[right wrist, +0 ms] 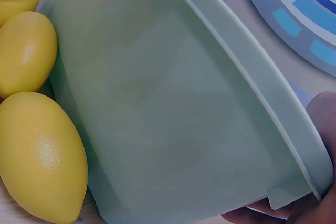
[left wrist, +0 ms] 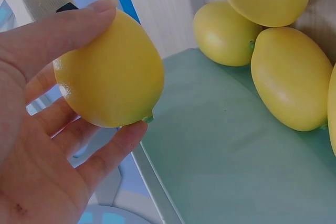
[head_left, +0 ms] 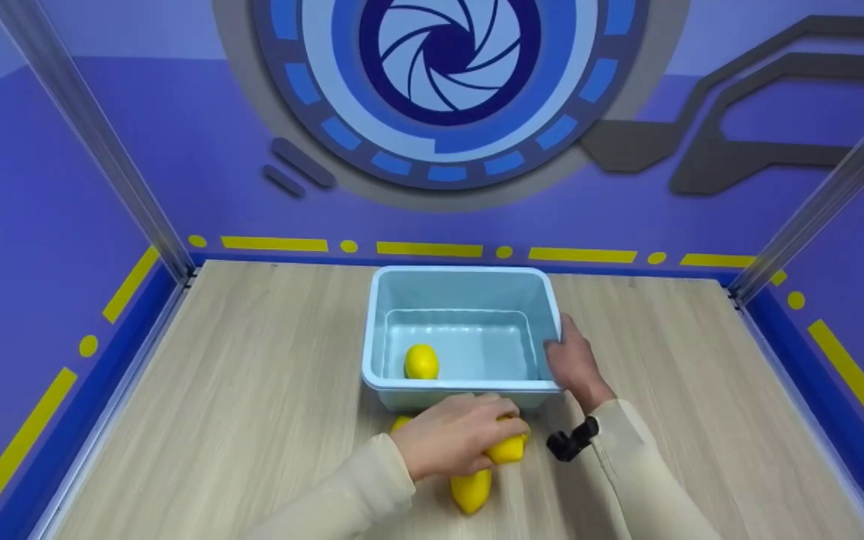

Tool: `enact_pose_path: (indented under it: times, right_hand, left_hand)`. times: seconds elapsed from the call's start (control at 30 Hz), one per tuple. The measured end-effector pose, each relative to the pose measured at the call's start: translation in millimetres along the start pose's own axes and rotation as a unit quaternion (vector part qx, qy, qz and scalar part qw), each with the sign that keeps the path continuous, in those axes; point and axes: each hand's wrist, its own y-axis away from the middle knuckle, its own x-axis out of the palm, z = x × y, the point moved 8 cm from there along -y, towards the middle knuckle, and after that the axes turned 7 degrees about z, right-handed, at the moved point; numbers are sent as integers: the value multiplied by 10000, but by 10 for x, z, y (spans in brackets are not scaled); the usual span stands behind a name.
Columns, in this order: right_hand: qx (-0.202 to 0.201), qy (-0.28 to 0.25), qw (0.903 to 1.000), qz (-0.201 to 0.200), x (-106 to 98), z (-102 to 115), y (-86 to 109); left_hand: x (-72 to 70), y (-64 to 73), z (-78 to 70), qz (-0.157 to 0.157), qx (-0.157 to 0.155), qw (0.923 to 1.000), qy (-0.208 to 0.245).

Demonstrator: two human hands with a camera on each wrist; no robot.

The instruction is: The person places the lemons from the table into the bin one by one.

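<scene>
My left hand [head_left: 458, 435] grips a yellow lemon [head_left: 507, 448] in front of the bin. In the left wrist view, thumb and fingers wrap that lemon [left wrist: 113, 72], its green tip pointing down. My right hand [head_left: 576, 361] holds the light-blue plastic bin [head_left: 462, 385] by its right rim; in the right wrist view its fingers [right wrist: 252, 217] curl under the rim. One lemon [head_left: 421, 362] lies inside the bin, at the front left. Below my left hand another lemon [head_left: 471, 491] rests on the table. More lemons [left wrist: 291, 77] lie close against the bin's front wall, partly hidden by my hand in the head view.
The bin stands on a wood-grain table [head_left: 267, 360]. A blue-purple printed wall [head_left: 199, 165] rises behind, and metal posts [head_left: 102, 135] frame the corners. A black device [head_left: 573, 441] is strapped at my right wrist.
</scene>
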Motion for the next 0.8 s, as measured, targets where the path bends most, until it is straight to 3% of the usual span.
enact_pose_path:
  times: [0.23,0.8]
  right_hand:
    - [57,-5,10000,-9,6,-12,-2]
    - [-82,1,9999,-68,-1,-3,6]
  left_hand:
    - [-8,-4,26,128,-60,9998,168]
    - [-117,15,76,74,-140,9995,267]
